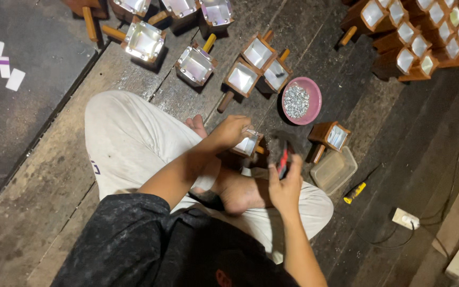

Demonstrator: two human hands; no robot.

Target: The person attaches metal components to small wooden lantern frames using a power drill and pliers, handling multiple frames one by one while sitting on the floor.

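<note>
I sit cross-legged on a wooden floor point(54, 175). My left hand point(233, 129) grips a small brown wooden box point(249, 144) with a shiny metal lining, held on the floor by my bare foot point(240, 192). My right hand point(285, 183) holds a dark tool with a red handle point(283, 158) upright, just right of that box. A pink bowl point(299, 100) full of small silvery bits sits on the floor just beyond both hands.
Several more metal-lined wooden boxes with handles lie ahead point(195, 65) and stacked at the upper right point(421, 32). One box point(330, 136) stands by a clear plastic tub point(334, 170). A yellow-handled screwdriver point(356, 192), a white plug point(405, 218) and cables lie right.
</note>
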